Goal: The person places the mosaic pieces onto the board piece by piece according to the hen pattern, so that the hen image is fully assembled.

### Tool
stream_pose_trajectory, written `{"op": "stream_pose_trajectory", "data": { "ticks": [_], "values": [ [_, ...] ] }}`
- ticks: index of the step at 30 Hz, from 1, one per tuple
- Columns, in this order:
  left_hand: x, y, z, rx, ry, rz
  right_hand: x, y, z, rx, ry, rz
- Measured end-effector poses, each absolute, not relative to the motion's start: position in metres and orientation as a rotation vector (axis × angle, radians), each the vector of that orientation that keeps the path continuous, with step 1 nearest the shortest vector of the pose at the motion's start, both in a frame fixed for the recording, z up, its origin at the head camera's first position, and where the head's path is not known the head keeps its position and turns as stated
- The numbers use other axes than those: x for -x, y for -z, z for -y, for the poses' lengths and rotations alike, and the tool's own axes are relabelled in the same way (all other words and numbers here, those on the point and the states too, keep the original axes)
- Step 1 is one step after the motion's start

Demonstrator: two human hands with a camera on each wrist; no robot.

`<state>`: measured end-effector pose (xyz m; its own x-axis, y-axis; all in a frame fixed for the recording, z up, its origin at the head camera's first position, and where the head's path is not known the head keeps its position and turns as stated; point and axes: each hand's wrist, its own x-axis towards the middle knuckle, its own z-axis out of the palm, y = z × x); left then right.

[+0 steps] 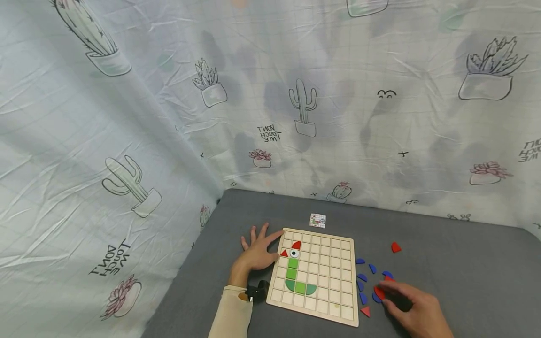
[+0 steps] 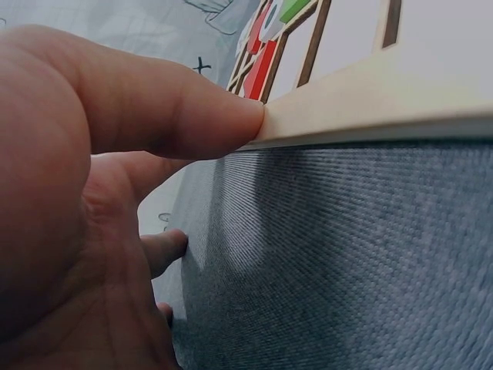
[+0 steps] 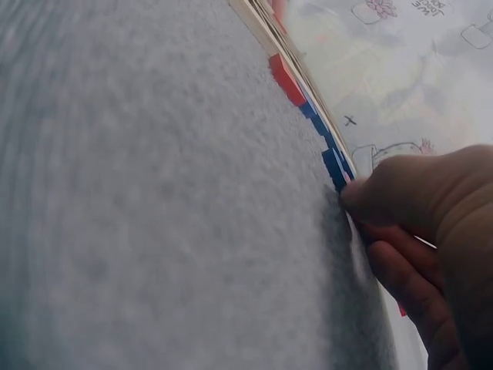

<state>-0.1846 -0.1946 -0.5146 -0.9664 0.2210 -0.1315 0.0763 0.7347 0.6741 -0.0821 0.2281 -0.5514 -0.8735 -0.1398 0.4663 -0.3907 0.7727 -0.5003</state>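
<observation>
A wooden grid board (image 1: 323,281) lies on the table, with a red triangle (image 1: 284,253), a red quarter-round piece (image 1: 296,245), a round eye piece (image 1: 294,253) and several green pieces (image 1: 291,273) in its left cells. My left hand (image 1: 255,253) is spread at the board's left edge, its thumb (image 2: 231,123) touching the rim and index finger at the top corner. At the right, my right hand (image 1: 416,307) pinches a red curved piece (image 1: 378,293) between thumb and fingertips. A blue piece (image 1: 376,298) lies partly under it.
Several blue half-round pieces (image 1: 362,278) lie along the board's right edge. Another red triangle (image 1: 365,311) is near the lower right corner, and a red piece (image 1: 395,247) lies farther back. A small picture card (image 1: 318,220) sits behind the board, before the cactus-print cloth (image 1: 296,178).
</observation>
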Motion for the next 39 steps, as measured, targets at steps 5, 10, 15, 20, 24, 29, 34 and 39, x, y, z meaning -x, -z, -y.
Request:
{"op": "stream_pose_trajectory", "data": {
  "ticks": [5,10,15,20,24,29,34,39],
  "values": [
    [0.185,0.516,0.194,-0.248,-1.036,-2.743,0.083,0.550,-0.227,-0.404,-0.792,2.555],
    [0.185,0.517,0.193,-0.249,-1.039,-2.735,0.081,0.549,-0.226,-0.365,-0.831,2.564],
    [0.186,0.517,0.193,-0.254,-1.044,-2.735,0.079,0.543,-0.222,-0.323,-0.895,2.564],
    [0.186,0.517,0.194,-0.250,-1.041,-2.738,0.080,0.531,-0.209,-0.323,-1.020,2.566],
    [0.185,0.517,0.195,-0.239,-1.042,-2.732,0.084,0.523,-0.191,-0.347,-1.092,2.573],
    [0.186,0.517,0.194,-0.244,-1.032,-2.737,0.093,0.520,-0.168,-0.476,-1.184,2.503],
    [0.186,0.518,0.195,-0.242,-1.024,-2.737,0.103,0.522,-0.145,-0.611,-1.243,2.468],
    [0.186,0.518,0.195,-0.240,-1.032,-2.733,0.112,0.525,-0.124,-0.648,-1.349,2.513]
  ]
}}
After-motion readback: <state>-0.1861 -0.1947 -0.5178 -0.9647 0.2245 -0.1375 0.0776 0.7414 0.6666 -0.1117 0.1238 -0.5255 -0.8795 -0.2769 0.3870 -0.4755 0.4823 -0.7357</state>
